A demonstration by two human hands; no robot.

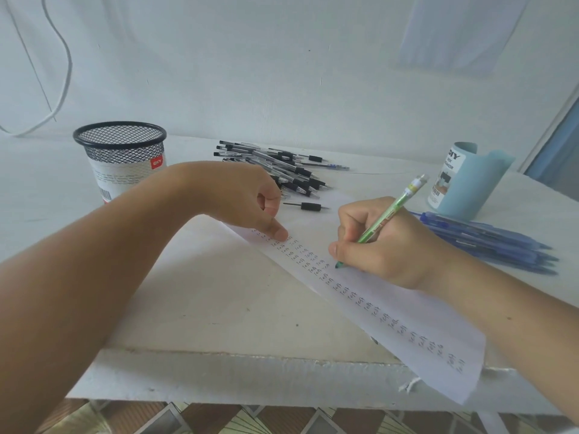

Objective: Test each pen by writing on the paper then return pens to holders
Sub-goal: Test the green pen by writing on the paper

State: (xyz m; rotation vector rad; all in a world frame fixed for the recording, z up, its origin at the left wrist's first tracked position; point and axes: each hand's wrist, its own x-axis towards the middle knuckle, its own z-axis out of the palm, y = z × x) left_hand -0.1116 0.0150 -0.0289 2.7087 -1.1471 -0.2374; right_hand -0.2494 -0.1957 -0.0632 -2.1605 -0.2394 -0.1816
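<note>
**One green pen [396,205] on the paper [416,324]**

Your right hand [385,245] grips it, tip touching the paper beside rows of writing. Your left hand [247,198], fingers curled round nothing, presses its thumb on the paper's far end. Black pens [282,170] lie heaped on the bench [203,302] behind; blue pens [488,245] lie beside the blue holder [470,183].
</note>
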